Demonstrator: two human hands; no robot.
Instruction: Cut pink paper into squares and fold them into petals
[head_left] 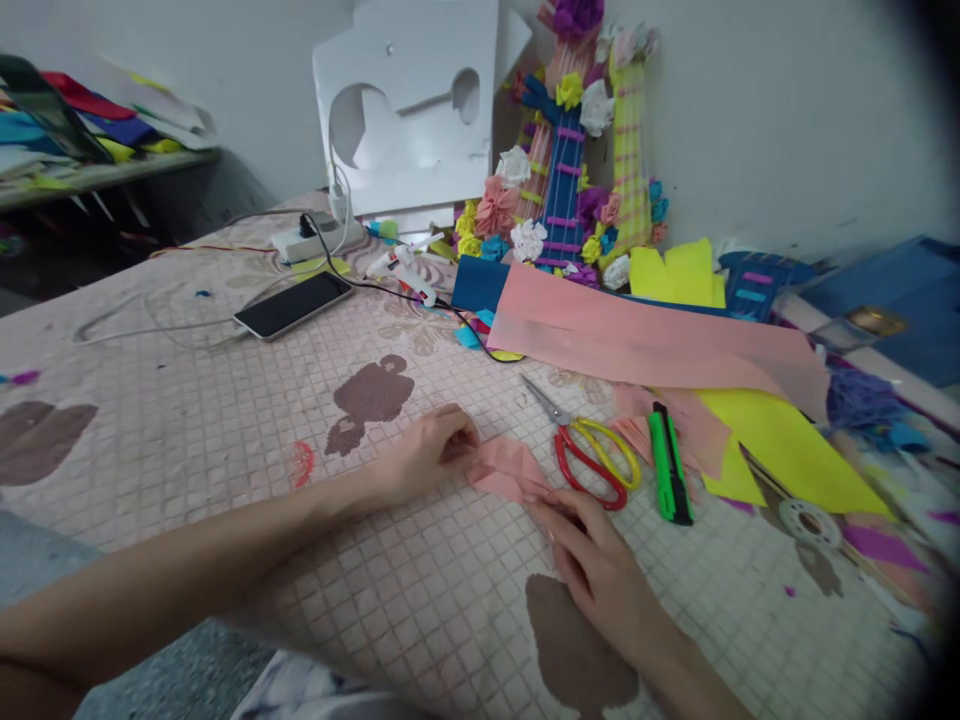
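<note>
Between my two hands, low over the patterned tablecloth, stretches a short pink crepe paper strip with creases along it. My left hand is closed on its left end, fingers curled. At the other end, my right hand pinches the paper between thumb and fingers. Just beyond my right hand lie scissors with one red and one yellow handle, blades pointing away to the left. A green box cutter rests to their right. Pleated pink paper scraps lie between these tools.
Behind the tools lies a long pink sheet over yellow paper. A white glue gun, its black cord, a phone and a power strip sit further back. Paper-flowered decorations and white foam board lean on the wall.
</note>
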